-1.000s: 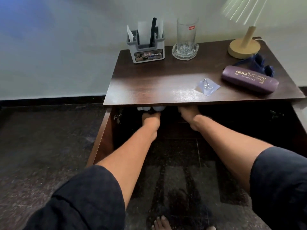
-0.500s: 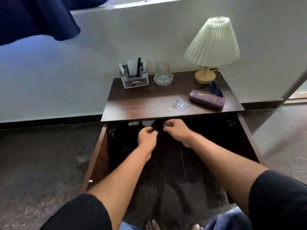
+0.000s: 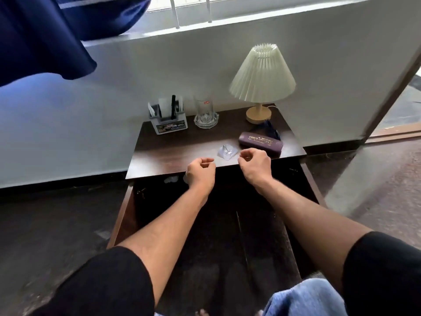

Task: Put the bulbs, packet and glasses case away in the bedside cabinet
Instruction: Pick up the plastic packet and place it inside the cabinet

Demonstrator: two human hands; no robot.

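Note:
The dark wooden bedside cabinet (image 3: 173, 153) stands open, both doors swung outward. Inside, just under the top's front edge, white bulbs (image 3: 171, 179) show faintly in the dark. On the top lie a clear plastic packet (image 3: 227, 152) and, to its right, a purple glasses case (image 3: 260, 144). My left hand (image 3: 201, 172) hovers at the front edge with loosely curled fingers, holding nothing. My right hand (image 3: 254, 164) hangs just in front of the packet, fingers also loosely curled and holding nothing.
At the back of the top stand a grey pen holder (image 3: 168, 120), a glass (image 3: 204, 112) in a glass dish and a pleated lamp (image 3: 262, 80). A blue object (image 3: 270, 130) lies behind the case. The left door (image 3: 121, 215) juts forward. A dark curtain (image 3: 41, 35) hangs upper left.
Both hands have come out of the cabinet interior and risen to the top's front edge. The camera has pulled back and up; the bulbs stay inside.

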